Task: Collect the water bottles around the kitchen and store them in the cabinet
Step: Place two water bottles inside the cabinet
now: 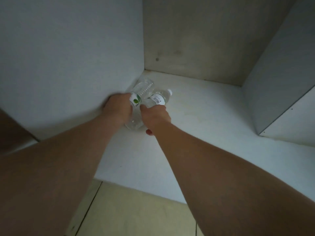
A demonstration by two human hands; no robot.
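Observation:
Both my arms reach into a white cabinet (213,116), toward its back left corner. My left hand (117,108) grips a clear water bottle with a green-leaf label (136,100), which lies tilted against the left wall. My right hand (156,116) holds a second clear bottle with a barcode label (159,99); its white cap (170,91) points to the back right. The two bottles lie side by side, touching or nearly so. A clear bottle end (133,125) shows below and between my hands. My fingers are hidden behind the hands.
The cabinet's left wall (68,57), brownish back panel (196,40) and right wall (272,74) enclose the shelf. An open white door (293,123) stands at the right. Beige floor tiles (136,210) lie below the shelf's front edge.

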